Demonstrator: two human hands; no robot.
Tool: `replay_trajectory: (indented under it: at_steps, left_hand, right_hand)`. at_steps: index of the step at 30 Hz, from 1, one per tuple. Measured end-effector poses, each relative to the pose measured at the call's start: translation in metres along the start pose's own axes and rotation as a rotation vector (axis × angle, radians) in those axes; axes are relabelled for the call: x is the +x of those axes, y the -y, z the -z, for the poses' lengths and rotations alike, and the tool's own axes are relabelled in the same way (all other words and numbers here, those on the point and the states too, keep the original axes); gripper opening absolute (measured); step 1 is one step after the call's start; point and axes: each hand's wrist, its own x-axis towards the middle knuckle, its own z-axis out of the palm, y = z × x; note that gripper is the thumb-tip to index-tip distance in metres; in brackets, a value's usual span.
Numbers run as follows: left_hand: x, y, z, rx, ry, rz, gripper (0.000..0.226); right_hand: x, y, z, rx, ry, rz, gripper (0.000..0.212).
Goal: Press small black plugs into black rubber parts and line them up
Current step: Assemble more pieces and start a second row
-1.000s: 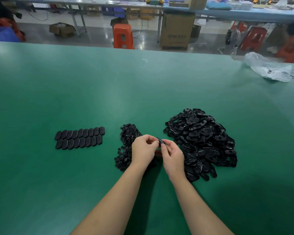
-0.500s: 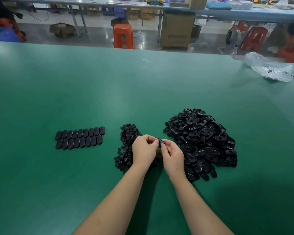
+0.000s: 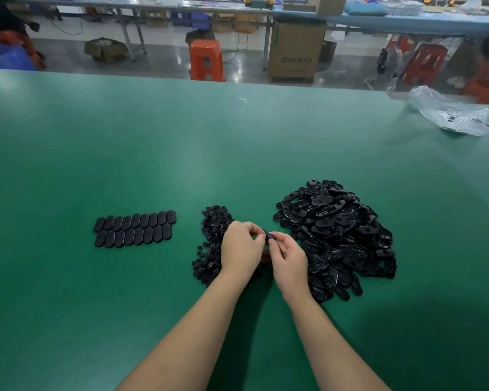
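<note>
One rubber part (image 3: 269, 236) is pinched between the fingers of the left hand (image 3: 242, 251) and right hand (image 3: 290, 261), probably to seat a plug (hidden). Plugs pile (image 3: 212, 241) lies just left, unfilled parts heap (image 3: 336, 235) right, finished rows (image 3: 134, 228) farther left on the desk (image 3: 181, 153).

Light: bright, from above | Glare: pale shine on green table (image 3: 181, 153) | Shadows: dark under arms | Edges: bent, blurry far back
</note>
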Motion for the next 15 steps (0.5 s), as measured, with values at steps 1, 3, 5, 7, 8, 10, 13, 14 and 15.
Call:
replay_trajectory:
  at_steps: [1,3,5,7,8,10,13,14,15]
  left_hand:
    - [0.0000,-0.0001,0.0000,0.027,0.002,-0.013,0.008]
    - [0.0000,-0.0001,-0.0003,0.079,0.000,-0.043,0.008]
    - [0.0000,-0.0003,0.0005,0.091,-0.013,-0.052,0.003]
    - [0.0007,0.0004,0.0024,0.052,-0.007,-0.038,0.008]
    - [0.0017,0.0019,0.0034,0.024,0.019,-0.022,0.014]
    - [0.0043,0.0040,0.0065,-0.041,0.087,0.021,0.018]
    - [0.0059,0.0075,0.0089,-0.125,0.139,0.048,0.009]
    - [0.0059,0.0083,0.0090,-0.143,0.143,0.046,0.008]
    - [0.0057,0.0091,0.0088,-0.159,0.145,0.044,0.007]
  right_hand:
    - [0.0004,-0.0009,-0.0001,-0.004,-0.004,-0.002,0.022]
    - [0.0018,-0.0026,-0.0003,-0.015,-0.007,0.001,0.019]
    - [0.0025,-0.0037,-0.0009,-0.001,-0.004,-0.003,0.020]
    - [0.0023,-0.0039,-0.0012,0.041,-0.003,-0.017,0.024]
    - [0.0024,-0.0041,-0.0011,0.057,-0.004,-0.024,0.024]
    - [0.0023,-0.0043,-0.0009,0.071,-0.007,-0.028,0.022]
    - [0.0017,-0.0039,-0.0005,0.082,-0.010,-0.031,0.017]
    - [0.0012,-0.0034,-0.0005,0.084,-0.010,-0.027,0.017]
    - [0.0011,-0.0030,-0.0008,0.084,-0.009,-0.022,0.017]
